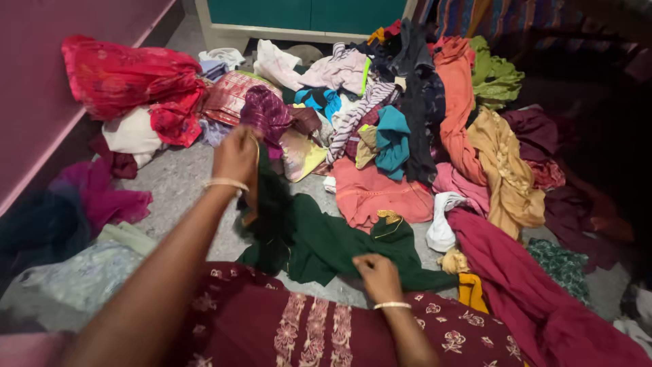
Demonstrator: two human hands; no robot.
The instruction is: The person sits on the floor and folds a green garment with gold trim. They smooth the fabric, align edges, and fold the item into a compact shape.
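The dark green garment (319,241) stretches from mid-frame, where the left hand (236,155) fingers pinch one raised end, down to the right hand (377,274) gripping its lower edge.

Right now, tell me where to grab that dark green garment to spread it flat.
Probably by its two ends. The dark green garment lies crumpled on the floor; the left hand lifts one end from above, and the right hand pinches the near hem. Its gold-trimmed neckline faces up, so come from the near side.
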